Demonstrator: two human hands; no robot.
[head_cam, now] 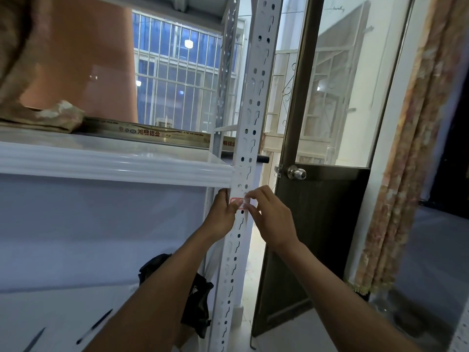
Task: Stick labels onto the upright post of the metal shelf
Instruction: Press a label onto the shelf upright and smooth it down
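Home storage corner: metal shelf (114,166), knobbed door (317,224), curtain (406,148), barred window (177,72).

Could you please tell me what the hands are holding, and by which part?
A red-bordered label against the post: left hand pins its left end, right hand pinches its right edge.

Upright post (250,138): was stood from top centre to bottom centre.
Shelf board (114,163): was joined to it from the left, mid-frame.
Label (239,202): was held on the post just below the board.
Left hand (223,214): was clasped on the post's left, thumb on the label.
Right hand (271,219): was pinched onto the label's right.
Door (317,224): was placed behind, right of the post.
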